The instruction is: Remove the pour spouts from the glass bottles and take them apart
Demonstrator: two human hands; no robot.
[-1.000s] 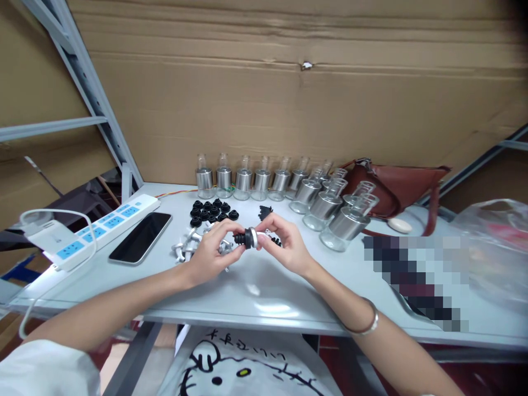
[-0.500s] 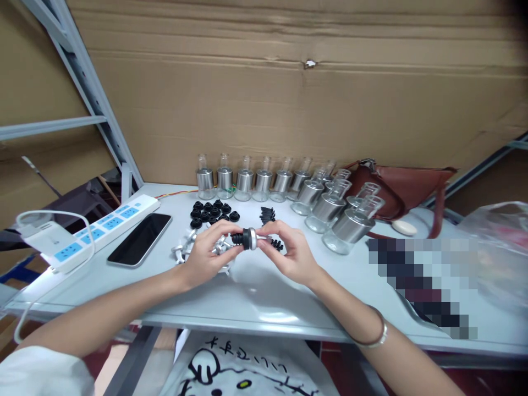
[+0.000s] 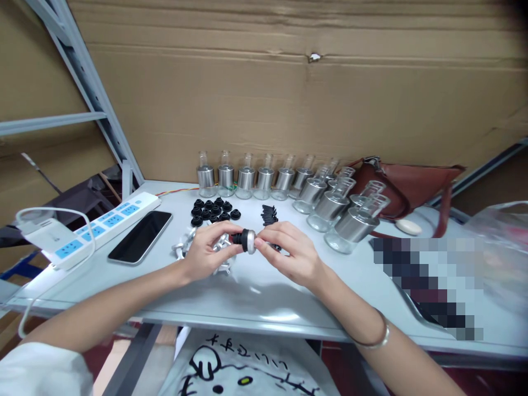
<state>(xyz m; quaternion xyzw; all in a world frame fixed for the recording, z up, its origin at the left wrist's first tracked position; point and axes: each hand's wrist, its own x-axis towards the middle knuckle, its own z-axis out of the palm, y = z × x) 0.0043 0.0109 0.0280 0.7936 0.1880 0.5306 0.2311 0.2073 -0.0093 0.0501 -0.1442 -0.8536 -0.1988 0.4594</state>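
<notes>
Between the thumb and fingers of my left hand (image 3: 210,250) is a bottle pourer (image 3: 248,241), lying sideways with its black ribbed plug to the left and its silver metal collar to the right. The fingertips of my right hand (image 3: 295,253) are closed at the collar end and hide whatever extends beyond it. Loose silver metal parts (image 3: 225,267) lie under and behind my left hand. Several black rubber stoppers (image 3: 211,210) are grouped just beyond it. Behind my right hand is a bunch of thin black pieces (image 3: 269,214), with small black bits partly covered by the fingers.
Glass bottles with metal sleeves (image 3: 246,179) stand in a curve along the back and right. At left are a phone (image 3: 141,237) and a white power strip (image 3: 119,220). A brown bag (image 3: 412,184), a white oval object (image 3: 408,226) and a plastic bag (image 3: 503,258) occupy the right.
The pourer has turned slightly, so its collar faces me more. The metal shaft seen earlier at my right fingertips is now hidden, and those fingers are straighter and closer over the collar.
</notes>
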